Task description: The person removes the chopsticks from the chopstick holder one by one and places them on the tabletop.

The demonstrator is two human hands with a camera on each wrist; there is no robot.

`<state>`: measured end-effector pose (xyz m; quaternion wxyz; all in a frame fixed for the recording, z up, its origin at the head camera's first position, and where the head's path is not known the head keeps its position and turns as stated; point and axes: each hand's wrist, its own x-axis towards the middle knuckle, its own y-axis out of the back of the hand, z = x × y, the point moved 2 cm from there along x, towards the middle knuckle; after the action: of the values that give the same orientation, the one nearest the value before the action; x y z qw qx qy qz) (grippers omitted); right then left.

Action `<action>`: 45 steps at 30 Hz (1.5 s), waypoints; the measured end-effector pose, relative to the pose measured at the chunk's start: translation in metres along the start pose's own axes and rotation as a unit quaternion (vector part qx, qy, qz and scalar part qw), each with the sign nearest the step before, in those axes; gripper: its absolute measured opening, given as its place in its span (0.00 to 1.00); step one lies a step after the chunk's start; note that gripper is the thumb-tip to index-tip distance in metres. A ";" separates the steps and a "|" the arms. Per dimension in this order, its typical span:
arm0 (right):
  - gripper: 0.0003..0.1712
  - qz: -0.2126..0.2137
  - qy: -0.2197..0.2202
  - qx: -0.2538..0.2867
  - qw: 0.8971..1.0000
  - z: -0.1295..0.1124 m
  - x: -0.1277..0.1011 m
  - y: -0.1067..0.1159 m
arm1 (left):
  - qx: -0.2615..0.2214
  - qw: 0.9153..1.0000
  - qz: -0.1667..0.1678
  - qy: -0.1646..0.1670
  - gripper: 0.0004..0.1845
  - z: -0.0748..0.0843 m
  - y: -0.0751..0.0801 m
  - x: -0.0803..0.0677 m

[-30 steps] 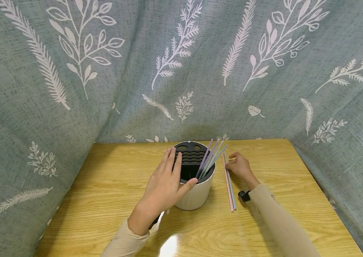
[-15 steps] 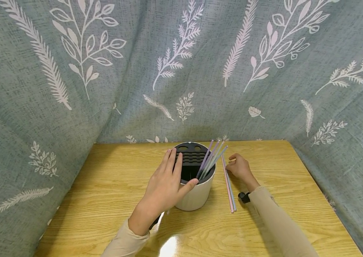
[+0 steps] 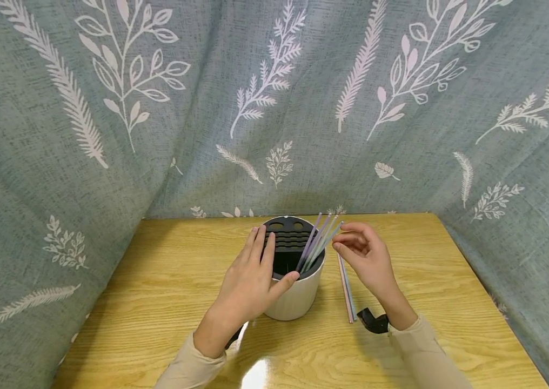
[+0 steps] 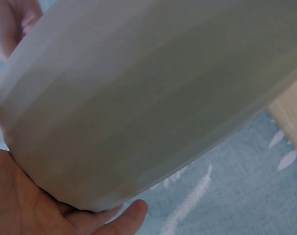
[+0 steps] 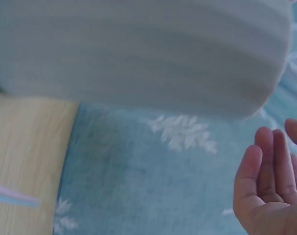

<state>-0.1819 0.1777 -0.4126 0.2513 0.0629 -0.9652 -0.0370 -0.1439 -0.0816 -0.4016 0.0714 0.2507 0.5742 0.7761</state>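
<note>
A white round holder (image 3: 294, 302) with a black slotted top stands on the table, and several purple, pale and blue straws (image 3: 310, 244) lean to the right out of its open compartment. My left hand (image 3: 245, 283) rests across its left rim, fingers straight over the top and thumb along the front. The left wrist view shows the holder's wall (image 4: 138, 107) against the palm. My right hand (image 3: 369, 256) is raised beside the straw tops, index fingertip right at the blue one's tip; in the right wrist view its bent fingers (image 5: 265, 181) hold nothing.
A pink and a blue straw (image 3: 346, 292) lie side by side on the wooden table (image 3: 177, 281), right of the holder. A grey-green leaf-patterned curtain (image 3: 196, 97) hangs behind and along both sides. A black wrist mount (image 3: 374, 322) sits under my right wrist.
My right hand has lifted from the two straws on the table up to the tops of the straws in the holder. Both table straws stay lying there. The left hand keeps its place.
</note>
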 end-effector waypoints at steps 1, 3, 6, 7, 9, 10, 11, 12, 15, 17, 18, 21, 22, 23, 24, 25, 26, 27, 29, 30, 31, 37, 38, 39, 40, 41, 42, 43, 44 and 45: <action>0.21 -0.004 0.013 0.014 1.000 -0.004 -0.001 -0.003 | 0.002 1.000 0.001 -0.001 0.49 0.000 0.000 0.000; 0.22 -0.013 0.032 0.033 0.999 -0.009 -0.003 -0.008 | 0.004 1.000 0.003 -0.002 0.49 -0.001 0.000 0.000; 0.23 -0.023 0.057 0.043 0.997 -0.012 -0.005 -0.015 | 0.004 1.000 0.000 -0.002 0.49 -0.001 0.000 -0.001; 0.23 -0.023 0.062 0.039 0.997 -0.012 -0.005 -0.017 | 0.004 1.000 0.000 -0.003 0.49 -0.001 0.000 -0.001; 0.23 -0.019 0.071 0.032 0.997 -0.013 -0.005 -0.020 | 0.005 1.000 0.001 -0.004 0.49 -0.001 0.000 -0.001; 0.23 -0.016 0.074 0.030 0.997 -0.013 -0.004 -0.022 | 0.005 1.000 0.001 -0.004 0.49 -0.001 0.000 -0.001; 0.22 -0.013 0.074 0.027 0.997 -0.014 -0.004 -0.023 | 0.005 1.000 0.002 -0.004 0.49 -0.001 0.000 -0.001; 0.22 -0.010 0.072 0.023 0.997 -0.014 -0.004 -0.024 | 0.004 1.000 0.004 -0.004 0.49 -0.001 0.000 -0.001; 0.21 0.004 0.071 0.017 0.997 -0.016 -0.003 -0.025 | 0.004 1.000 0.003 -0.002 0.49 -0.001 0.000 -0.001; 0.21 0.014 0.070 0.013 0.997 -0.019 -0.001 -0.024 | 0.002 1.000 0.001 -0.001 0.49 -0.001 -0.001 -0.001; 0.22 0.019 0.074 0.014 0.997 -0.021 0.001 -0.023 | 0.001 1.000 0.000 -0.001 0.49 -0.001 -0.001 -0.001; 0.22 0.035 0.095 0.016 0.995 -0.031 0.009 -0.019 | 0.000 1.000 0.001 -0.002 0.49 -0.001 0.000 0.000; 0.22 0.039 0.106 0.017 0.993 -0.036 0.013 -0.016 | 0.000 1.000 0.002 -0.002 0.49 -0.001 0.000 0.000; 0.22 0.044 0.119 0.019 0.992 -0.040 0.017 -0.014 | 0.000 1.000 0.003 -0.002 0.49 -0.001 0.000 0.000; 0.22 0.050 0.133 0.018 0.990 -0.046 0.020 -0.011 | 0.000 1.000 0.004 -0.002 0.49 -0.001 0.000 0.000; 0.22 0.056 0.144 0.019 0.988 -0.051 0.024 -0.009 | 0.000 1.000 0.005 -0.003 0.49 -0.001 0.000 0.000; 0.22 0.062 0.156 0.024 0.985 -0.057 0.027 -0.005 | -0.001 1.000 0.005 -0.002 0.49 -0.001 0.000 0.000; 0.22 0.069 0.167 0.031 0.983 -0.063 0.030 -0.002 | -0.001 1.000 0.005 -0.003 0.49 -0.001 0.001 0.000; 0.22 0.085 0.182 0.062 0.978 -0.076 0.035 0.004 | 0.001 1.000 0.004 -0.003 0.49 -0.001 0.000 0.000; 0.22 0.094 0.188 0.079 0.975 -0.082 0.037 0.008 | 0.001 1.000 0.004 -0.003 0.49 -0.001 0.000 -0.001; 0.22 0.103 0.192 0.103 0.971 -0.087 0.038 0.012 | 0.000 1.000 0.003 -0.004 0.49 -0.001 0.000 0.000; 0.22 0.164 0.195 0.185 0.949 -0.102 0.043 0.038 | -0.004 1.000 0.004 -0.004 0.49 0.000 0.000 0.000; 0.23 0.168 0.186 0.180 0.951 -0.099 0.043 0.043 | -0.003 1.000 0.004 -0.004 0.49 0.000 0.000 0.000; 0.23 0.168 0.174 0.167 0.956 -0.095 0.042 0.048 | -0.004 1.000 0.004 -0.004 0.49 0.000 0.000 0.000; 0.23 0.163 0.156 0.148 0.963 -0.089 0.041 0.052 | -0.005 1.000 0.005 -0.004 0.49 0.000 0.000 0.000; 0.24 0.156 0.134 0.120 0.971 -0.082 0.040 0.057 | -0.005 1.000 0.005 -0.004 0.49 0.000 0.000 0.000; 0.24 0.147 0.107 0.089 0.979 -0.073 0.038 0.061 | -0.006 1.000 0.005 -0.004 0.49 -0.001 0.000 0.000; 0.25 0.135 0.076 0.054 0.986 -0.062 0.036 0.065 | -0.006 1.000 0.005 -0.004 0.49 -0.001 -0.001 0.000; 0.25 0.122 0.043 0.012 0.991 -0.051 0.035 0.068 | -0.006 1.000 0.004 -0.004 0.49 -0.001 -0.001 0.000; 0.25 0.108 0.010 -0.024 0.994 -0.039 0.033 0.071 | -0.008 1.000 0.003 -0.004 0.49 -0.001 -0.001 0.000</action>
<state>-0.1986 0.2423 -0.3559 0.2653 -0.0470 -0.9625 -0.0326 -0.1445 -0.0819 -0.4025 0.0729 0.2553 0.5672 0.7796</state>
